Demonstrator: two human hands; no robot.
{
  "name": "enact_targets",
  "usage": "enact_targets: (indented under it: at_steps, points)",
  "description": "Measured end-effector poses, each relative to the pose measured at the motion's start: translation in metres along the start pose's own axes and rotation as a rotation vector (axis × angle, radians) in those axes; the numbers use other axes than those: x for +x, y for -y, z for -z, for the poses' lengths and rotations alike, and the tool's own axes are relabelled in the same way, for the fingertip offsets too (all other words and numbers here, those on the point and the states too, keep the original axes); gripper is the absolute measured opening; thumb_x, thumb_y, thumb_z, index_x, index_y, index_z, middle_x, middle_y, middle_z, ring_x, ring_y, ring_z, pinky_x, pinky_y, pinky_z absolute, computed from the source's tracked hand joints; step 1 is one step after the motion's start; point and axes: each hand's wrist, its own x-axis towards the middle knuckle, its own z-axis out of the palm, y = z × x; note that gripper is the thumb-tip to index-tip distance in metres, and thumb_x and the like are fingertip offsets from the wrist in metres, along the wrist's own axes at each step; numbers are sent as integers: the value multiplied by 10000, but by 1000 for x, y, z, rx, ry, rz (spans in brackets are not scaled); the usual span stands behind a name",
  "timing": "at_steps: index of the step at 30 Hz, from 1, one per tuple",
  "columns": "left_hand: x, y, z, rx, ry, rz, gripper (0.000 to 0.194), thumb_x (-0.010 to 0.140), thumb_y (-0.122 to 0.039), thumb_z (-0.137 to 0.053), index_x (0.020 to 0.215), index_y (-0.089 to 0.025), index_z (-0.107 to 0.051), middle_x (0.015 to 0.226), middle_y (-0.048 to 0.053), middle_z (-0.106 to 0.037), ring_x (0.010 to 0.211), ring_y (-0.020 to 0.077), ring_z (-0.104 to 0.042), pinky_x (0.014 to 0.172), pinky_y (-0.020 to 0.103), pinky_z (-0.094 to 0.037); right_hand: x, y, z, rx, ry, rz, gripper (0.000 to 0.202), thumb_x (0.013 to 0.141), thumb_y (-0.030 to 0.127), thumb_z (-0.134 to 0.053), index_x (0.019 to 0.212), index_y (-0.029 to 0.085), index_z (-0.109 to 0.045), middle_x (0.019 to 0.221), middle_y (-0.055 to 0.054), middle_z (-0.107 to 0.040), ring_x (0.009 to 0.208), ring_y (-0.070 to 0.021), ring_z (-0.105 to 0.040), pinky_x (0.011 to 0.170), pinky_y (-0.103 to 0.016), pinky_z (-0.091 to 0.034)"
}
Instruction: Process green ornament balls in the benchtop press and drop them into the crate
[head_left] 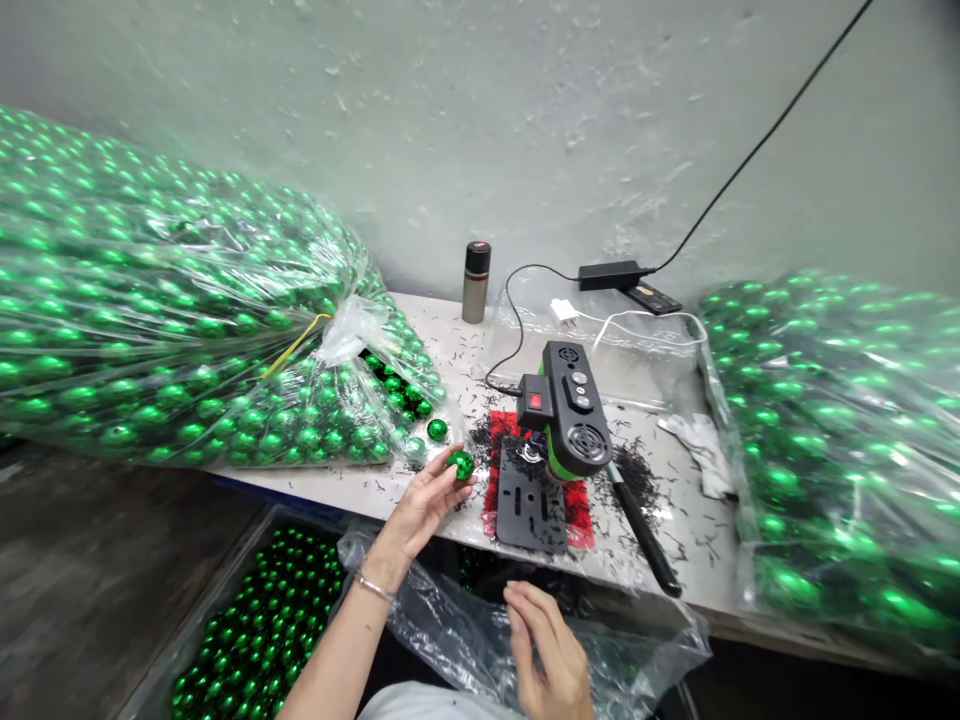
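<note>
My left hand [424, 505] holds a shiny green ball [460, 464] between thumb and fingers, over the table's front edge. Beside it on the tabletop lies another green ball [436, 430], near the mouth of a large clear bag. My right hand [547, 655] is lower down, in front of the table, fingers pressed together and curled towards the thumb; whatever they may pinch is hidden. Between and beyond the hands stands a small black bench machine [574, 410] with a red switch, a slotted base plate [529, 505] and a long black lever handle [645, 535].
Big clear bags of green balls fill the left [150, 300] and right [840, 430] sides. Below left is an open lined container of green balls [262, 620]. Small black bits litter the table around a red sheet [577, 510]. A spray can [475, 283] and power adapter [611, 275] stand behind.
</note>
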Motion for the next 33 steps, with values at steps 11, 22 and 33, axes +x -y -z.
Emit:
enact_targets:
  at_steps: [11, 22, 33]
  points:
    - [-2, 9, 1, 361, -88, -135, 570, 661, -313, -838, 1204, -223, -694, 922, 16, -690, 792, 125, -597, 737, 224, -467, 0, 1, 0, 20, 22, -28, 245, 902, 88, -492, 1062, 174, -657, 959, -96, -736, 892, -172, -733, 755, -243, -624]
    - [-1, 17, -4, 429, -134, -178, 562, 575, -291, -866, 1107, -189, -714, 884, 22, -702, 803, 165, -617, 738, 256, -486, -8, 0, 0, 30, 32, -58, 247, 907, 107, -491, 1063, 184, -667, 962, -90, -736, 891, -174, -736, 742, -238, -625]
    - [-2, 26, -14, 177, -89, -69, 484, 685, -352, -824, 1112, -158, -703, 841, 31, -707, 693, 125, -640, 672, 240, -498, -8, -1, 1, 43, 72, -82, 249, 906, 97, -491, 1069, 177, -662, 977, -95, -727, 907, -171, -729, 758, -244, -623]
